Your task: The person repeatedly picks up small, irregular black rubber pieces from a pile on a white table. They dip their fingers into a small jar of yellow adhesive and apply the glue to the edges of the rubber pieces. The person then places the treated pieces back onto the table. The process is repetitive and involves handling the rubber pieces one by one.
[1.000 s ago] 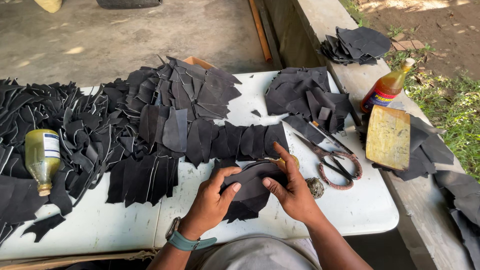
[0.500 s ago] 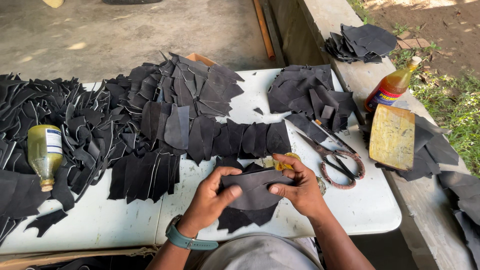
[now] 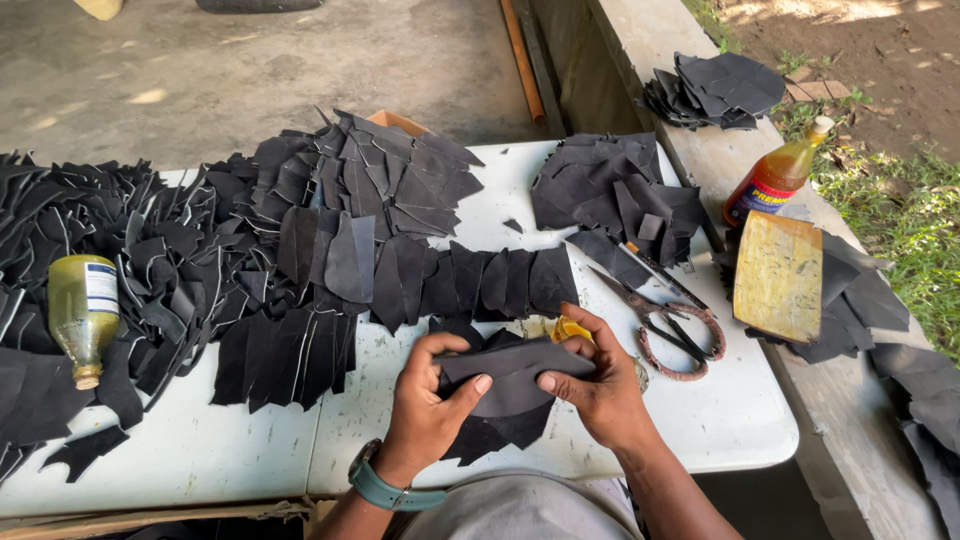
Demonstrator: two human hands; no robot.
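Both my hands hold a dark leather piece (image 3: 512, 375) just above the front of the white table (image 3: 740, 420). My left hand (image 3: 428, 402), with a teal watch at the wrist, pinches its left end. My right hand (image 3: 598, 385) grips the right end, thumb on the lower edge. A small yellow object (image 3: 570, 329) shows behind my right fingers. More dark pieces (image 3: 490, 430) lie under the held one.
Rows and heaps of dark leather cut-outs (image 3: 300, 250) cover the table. Scissors (image 3: 665, 325) lie right of my hands. A bottle of yellowish liquid (image 3: 82, 312) lies at left. On the concrete ledge stand an orange bottle (image 3: 775, 175), a yellow block (image 3: 778, 275) and another leather pile (image 3: 715, 90).
My hands have turned and stretched the leather piece flatter between them; the thumbs have shifted along its lower edge. Nothing else on the table has moved.
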